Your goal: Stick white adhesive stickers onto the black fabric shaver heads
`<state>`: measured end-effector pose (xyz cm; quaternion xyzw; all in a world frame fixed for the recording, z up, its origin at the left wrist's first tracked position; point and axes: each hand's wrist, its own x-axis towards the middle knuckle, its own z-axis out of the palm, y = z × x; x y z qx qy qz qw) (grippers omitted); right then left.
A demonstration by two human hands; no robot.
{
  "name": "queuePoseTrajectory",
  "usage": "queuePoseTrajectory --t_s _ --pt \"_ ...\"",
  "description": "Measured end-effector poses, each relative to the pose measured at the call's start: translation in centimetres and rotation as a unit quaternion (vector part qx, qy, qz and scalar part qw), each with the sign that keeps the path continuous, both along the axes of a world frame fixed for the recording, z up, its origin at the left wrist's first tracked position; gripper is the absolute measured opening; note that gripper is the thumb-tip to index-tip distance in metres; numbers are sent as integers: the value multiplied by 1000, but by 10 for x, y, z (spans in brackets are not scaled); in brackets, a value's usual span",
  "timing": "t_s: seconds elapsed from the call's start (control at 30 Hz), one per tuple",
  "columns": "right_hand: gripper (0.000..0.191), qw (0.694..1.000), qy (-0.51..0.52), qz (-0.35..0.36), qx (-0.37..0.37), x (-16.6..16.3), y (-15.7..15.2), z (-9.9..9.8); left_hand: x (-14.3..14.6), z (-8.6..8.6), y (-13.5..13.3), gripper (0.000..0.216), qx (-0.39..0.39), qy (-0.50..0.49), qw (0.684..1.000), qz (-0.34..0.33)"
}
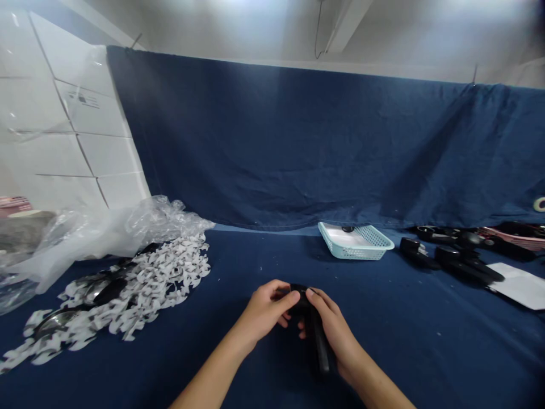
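Note:
Both of my hands hold a long black plastic handle-shaped part (315,341) above the dark blue table cloth. My left hand (272,304) is closed on its far, rounded end, with the thumb pressed on top. My right hand (330,321) wraps its side, thumb beside the left thumb. The near end of the part points down toward me. Some fingers of each hand are hidden beneath it, and its exact kind cannot be made out.
On the left lies a heap of small white curled pieces (170,278) near clear plastic bags (166,218). A light blue basket (361,251) stands ahead. Several black parts (464,264) and a white sheet (519,284) lie right. Blue cloth (276,142) hangs behind; white boxes (110,153) are stacked left.

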<state>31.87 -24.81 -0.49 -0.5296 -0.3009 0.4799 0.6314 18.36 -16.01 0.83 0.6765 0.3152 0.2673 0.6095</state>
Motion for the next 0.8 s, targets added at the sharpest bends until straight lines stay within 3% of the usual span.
queuePoseTrajectory --t_s 0.17,0.4,0.6,0.7,0.8 --pt "44 999 34 27 5 0 -6 6 -2 5 -1 37 90 -65 993 -41" --pt "46 997 55 56 22 4 -11 13 -9 20 -5 36 180 -46 982 -43" --pt "39 987 150 52 7 5 -9 7 -6 21 -13 42 247 8 969 12" --pt "47 975 202 91 -31 5 -7 3 -1 18 -20 40 271 21 960 68" --pt "53 960 239 143 -15 4 -4 -1 1 18 -28 43 244 -15 967 73"
